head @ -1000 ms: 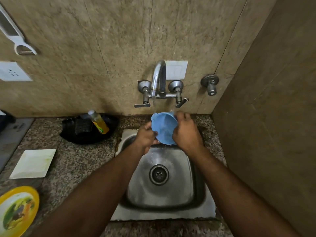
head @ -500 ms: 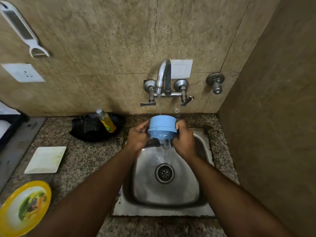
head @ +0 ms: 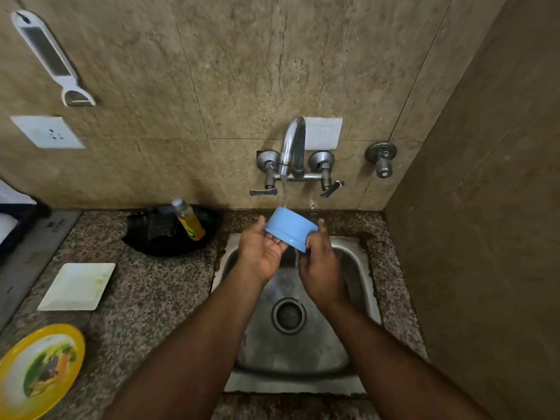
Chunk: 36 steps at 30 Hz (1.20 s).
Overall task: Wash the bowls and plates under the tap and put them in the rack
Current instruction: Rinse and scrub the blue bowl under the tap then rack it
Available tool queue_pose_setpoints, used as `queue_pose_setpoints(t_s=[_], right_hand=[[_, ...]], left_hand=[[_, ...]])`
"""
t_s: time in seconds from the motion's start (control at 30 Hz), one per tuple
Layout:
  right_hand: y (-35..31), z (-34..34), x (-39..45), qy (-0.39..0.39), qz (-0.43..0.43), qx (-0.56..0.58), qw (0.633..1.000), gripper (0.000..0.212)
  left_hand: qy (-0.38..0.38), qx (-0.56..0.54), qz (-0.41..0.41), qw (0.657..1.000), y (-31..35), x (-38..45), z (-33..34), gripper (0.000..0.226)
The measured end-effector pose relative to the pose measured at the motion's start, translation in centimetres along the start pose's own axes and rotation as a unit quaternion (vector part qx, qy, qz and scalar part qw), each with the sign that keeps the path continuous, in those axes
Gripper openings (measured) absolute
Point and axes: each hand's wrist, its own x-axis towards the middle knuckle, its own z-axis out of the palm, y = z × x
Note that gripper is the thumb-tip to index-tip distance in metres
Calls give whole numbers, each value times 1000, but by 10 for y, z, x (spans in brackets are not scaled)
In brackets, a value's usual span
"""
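Note:
A small blue bowl (head: 289, 227) is held upside down and tilted under the running tap (head: 291, 147), above the back of the steel sink (head: 357, 268). Water hits its base and runs off its lower edge. My left hand (head: 262, 251) cups the bowl's left rim from below, palm up, fingers curled at the rim. My right hand (head: 319, 257) grips its right side, thumb up against the wall of the bowl. A white square plate (head: 77, 286) and a yellow-rimmed round plate (head: 39, 369) lie on the granite counter at left. No rack is in view.
A black pan (head: 169, 234) holding a yellow soap bottle (head: 188, 219) sits left of the sink against the wall. A peeler (head: 53, 57) and a socket (head: 47, 131) are on the tiled wall. A side wall closes in the right. A stove edge (head: 21, 237) is at far left.
The bowl went from opening facing me to turned bottom-up under the stream. My left hand has shifted beneath its rim, palm up. The camera has tipped slightly.

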Motion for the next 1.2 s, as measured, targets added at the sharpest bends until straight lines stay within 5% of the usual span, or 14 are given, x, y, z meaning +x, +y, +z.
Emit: queue_pose_setpoints(t_s=[0.1,0.23,0.33,0.43,0.6,0.8,1.03,1.2], right_hand=[[-3,-5,3,-40,10,-76,996,46],[-7,-16,16,-114,-113,-110,981,80],[-9,-17,34,-164,-195,-162,953,61],[-11,-12,58,-181,-189,-179,948,57],[-28,0,92,-111,-113,-163,974,53],[-26,8,52,-71,-234,-178,953,59],[-35,13,86,-46,-42,-98,993,47],[-36,5,59,-12,-186,-140,973,43]], left_hand=[[17,72,8,997,-1,3,9,34],[38,167,16,985,4,9,8,37],[31,163,-4,986,5,15,4,48],[47,209,-2,977,3,25,4,53],[35,160,3,987,-3,23,19,45],[37,166,29,985,7,36,15,42],[-1,272,107,956,-12,21,-9,27],[-40,170,-3,985,4,10,-2,49]])
